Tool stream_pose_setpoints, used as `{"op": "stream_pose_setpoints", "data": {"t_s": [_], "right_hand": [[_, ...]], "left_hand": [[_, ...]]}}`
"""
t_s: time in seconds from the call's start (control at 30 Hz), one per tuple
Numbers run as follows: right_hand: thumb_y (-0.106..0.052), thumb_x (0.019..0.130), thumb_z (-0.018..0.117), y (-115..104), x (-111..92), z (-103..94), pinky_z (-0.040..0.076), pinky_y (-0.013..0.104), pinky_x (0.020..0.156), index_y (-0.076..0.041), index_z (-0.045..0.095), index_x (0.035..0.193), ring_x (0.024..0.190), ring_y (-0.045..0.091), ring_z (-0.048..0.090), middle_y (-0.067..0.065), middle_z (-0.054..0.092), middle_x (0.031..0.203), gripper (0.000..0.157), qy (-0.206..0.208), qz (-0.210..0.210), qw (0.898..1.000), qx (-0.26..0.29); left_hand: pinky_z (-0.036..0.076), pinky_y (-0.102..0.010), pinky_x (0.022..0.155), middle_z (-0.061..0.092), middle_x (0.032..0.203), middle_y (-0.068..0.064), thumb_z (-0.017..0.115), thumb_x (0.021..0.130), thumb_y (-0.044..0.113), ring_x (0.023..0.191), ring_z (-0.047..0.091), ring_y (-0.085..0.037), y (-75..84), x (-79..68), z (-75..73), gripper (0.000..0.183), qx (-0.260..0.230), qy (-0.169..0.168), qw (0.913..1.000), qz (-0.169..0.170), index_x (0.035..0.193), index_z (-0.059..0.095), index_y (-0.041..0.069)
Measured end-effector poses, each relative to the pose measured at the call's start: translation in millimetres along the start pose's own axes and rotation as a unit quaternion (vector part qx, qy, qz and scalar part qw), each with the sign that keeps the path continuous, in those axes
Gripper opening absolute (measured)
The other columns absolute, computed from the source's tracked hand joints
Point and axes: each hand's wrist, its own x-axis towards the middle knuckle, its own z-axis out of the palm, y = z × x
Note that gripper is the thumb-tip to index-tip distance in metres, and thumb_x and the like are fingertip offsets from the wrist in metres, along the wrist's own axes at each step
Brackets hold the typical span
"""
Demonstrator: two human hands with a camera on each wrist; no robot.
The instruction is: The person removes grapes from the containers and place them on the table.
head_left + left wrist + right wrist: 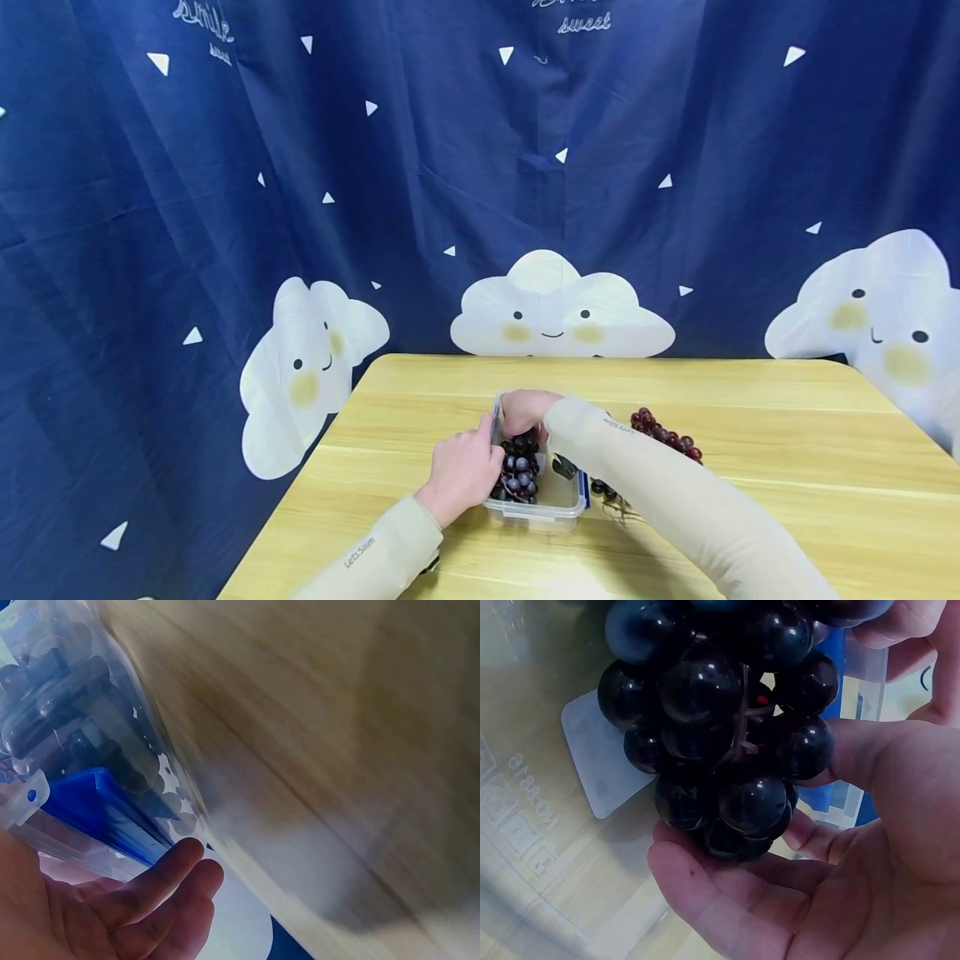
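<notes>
Looking down from the head, I see black grapes (521, 477) lying lengthwise along the left side of a clear plastic box (536, 510), running toward the person from the right hand (525, 410) at their far end. The left hand (465, 468) grips the box's left rim, just beside them. Red grapes (666, 433) lie to the right on the smooth, wood-grained counter (787, 433).

At the left wrist, fingers lie along the box's shiny wall near a blue clip (105, 810).

At the right wrist, thumb and fingers curl round glossy, round grapes on a thin stem (741, 731).
</notes>
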Motion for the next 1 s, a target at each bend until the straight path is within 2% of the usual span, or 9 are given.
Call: {"op": "stream_pose_setpoints", "data": {"t_s": [0.23, 0.37, 0.5, 0.67, 0.9, 1.0], "right_hand": [[-0.010, 0.088, 0.063, 1.0, -1.1, 2.1, 0.054, 0.040, 0.045, -0.005, 0.062, 0.087, 0.057, 0.030, 0.067, 0.012, 0.065, 0.094, 0.005, 0.000, 0.006, 1.000, -0.004], [-0.015, 0.090, 0.061, 1.0, -1.5, 3.0, 0.057, 0.039, 0.052, -0.006, 0.064, 0.086, 0.062, 0.025, 0.066, 0.011, 0.066, 0.097, 0.010, 0.004, -0.005, 0.999, -0.051], [-0.018, 0.094, 0.059, 2.4, -1.8, 3.4, 0.057, 0.038, 0.054, -0.006, 0.066, 0.087, 0.064, 0.024, 0.066, 0.009, 0.066, 0.095, 0.015, -0.003, -0.010, 0.997, -0.071], [-0.020, 0.097, 0.059, 4.5, -1.7, 3.6, 0.056, 0.039, 0.050, -0.007, 0.066, 0.091, 0.065, 0.025, 0.067, 0.009, 0.067, 0.098, 0.016, -0.017, -0.002, 0.999, -0.045], [-0.020, 0.095, 0.059, 7.3, 1.9, 4.7, 0.056, 0.035, 0.048, -0.007, 0.066, 0.089, 0.058, 0.027, 0.071, 0.011, 0.070, 0.103, 0.017, -0.018, 0.000, 0.997, -0.072], [-0.015, 0.093, 0.061, 7.9, 2.4, 4.6, 0.056, 0.035, 0.048, -0.006, 0.066, 0.087, 0.061, 0.028, 0.071, 0.012, 0.069, 0.105, 0.012, -0.016, 0.004, 0.998, -0.059]], "left_hand": [[0.037, -0.038, 0.045, 0.062, 0.068, -0.006, 0.053, 0.093, 0.027, 0.058, 0.061, -0.025, -0.2, -0.2, 0.4, 0.040, 0.000, 0.000, 1.0000, -0.001, 0.130, 0.054, 0.011], [0.036, -0.037, 0.044, 0.062, 0.068, -0.006, 0.052, 0.093, 0.028, 0.058, 0.060, -0.024, -0.3, -0.2, 0.5, 0.043, 0.002, 0.000, 1.0000, -0.004, 0.133, 0.053, 0.011], [0.036, -0.037, 0.044, 0.063, 0.068, -0.006, 0.053, 0.093, 0.028, 0.057, 0.060, -0.024, 0.0, -0.1, 0.6, 0.040, 0.002, 0.006, 1.0000, -0.001, 0.130, 0.054, 0.012], [0.034, -0.037, 0.043, 0.060, 0.066, -0.004, 0.054, 0.093, 0.027, 0.055, 0.058, -0.022, -0.1, -0.2, 1.1, 0.039, 0.000, 0.007, 1.0000, 0.001, 0.129, 0.054, 0.012], [0.034, -0.036, 0.042, 0.061, 0.066, -0.005, 0.053, 0.093, 0.027, 0.054, 0.058, -0.023, 0.0, -0.4, 0.3, 0.040, 0.001, 0.008, 1.0000, 0.002, 0.131, 0.055, 0.012], [0.034, -0.036, 0.042, 0.061, 0.066, -0.005, 0.054, 0.094, 0.028, 0.054, 0.057, -0.022, 0.3, -0.4, 0.4, 0.040, 0.002, 0.007, 1.0000, 0.002, 0.130, 0.055, 0.011]]}}
